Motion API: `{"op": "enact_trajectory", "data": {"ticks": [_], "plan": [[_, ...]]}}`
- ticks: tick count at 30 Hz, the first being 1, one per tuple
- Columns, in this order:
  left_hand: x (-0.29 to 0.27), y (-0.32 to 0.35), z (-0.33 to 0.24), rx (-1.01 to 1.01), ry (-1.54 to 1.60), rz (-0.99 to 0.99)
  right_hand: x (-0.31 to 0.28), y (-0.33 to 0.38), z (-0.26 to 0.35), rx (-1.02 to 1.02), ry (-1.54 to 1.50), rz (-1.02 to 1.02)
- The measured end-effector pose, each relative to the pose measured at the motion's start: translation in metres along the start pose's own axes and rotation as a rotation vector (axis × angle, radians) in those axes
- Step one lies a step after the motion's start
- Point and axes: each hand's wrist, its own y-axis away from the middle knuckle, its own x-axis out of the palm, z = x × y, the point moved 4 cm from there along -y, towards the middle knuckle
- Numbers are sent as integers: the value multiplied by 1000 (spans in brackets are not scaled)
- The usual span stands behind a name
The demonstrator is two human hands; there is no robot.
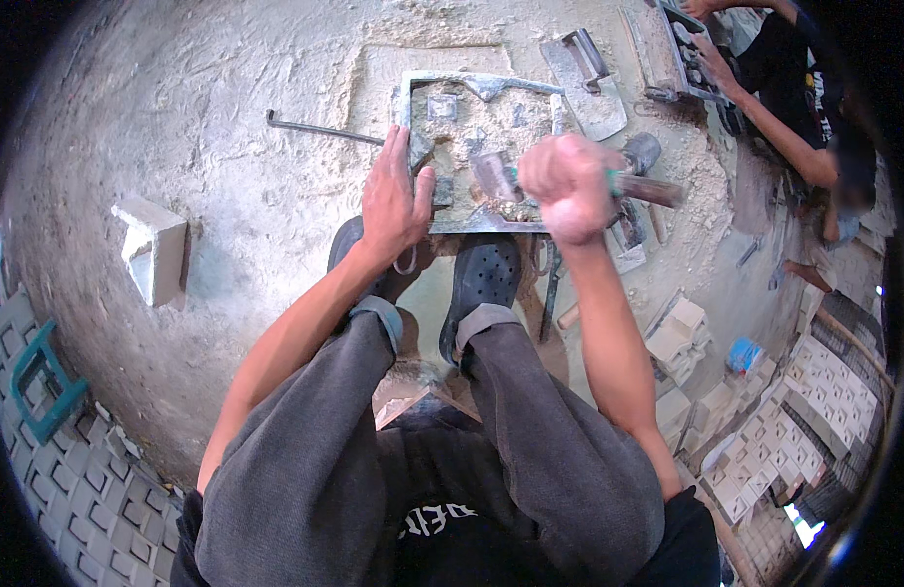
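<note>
My left hand (395, 201) lies with its fingers stretched out along the left side of a grey square mould frame (530, 86). Pale, crumbly sand-like mix (520, 110) and a small square grey piece (442, 107) are inside the frame. My right hand (567, 188) is a fist around the handle of a hand tool (492, 177) over the frame's right side. The tool has a flat grey metal head pointing left and a wooden handle end sticking out right; motion blurs it, and I cannot tell whether it is a hammer or a trowel.
A plastering trowel (594, 90) lies beyond the frame's right corner. A bent metal bar (325, 129) rests at left, and an angular pale cast block (157, 249) stands farther left. At upper right a co-worker's hands (711, 64) are at another mould (679, 96). Patterned cast blocks (775, 450) lie at lower right.
</note>
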Motion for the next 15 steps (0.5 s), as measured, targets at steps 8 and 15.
{"op": "enact_trajectory", "data": {"ticks": [8, 15], "plan": [[3, 1, 3, -37, 16, 13, 8, 0, -33, 95, 163, -199], [10, 0, -3, -84, 60, 40, -8, 27, -65, 70, 247, -276]]}}
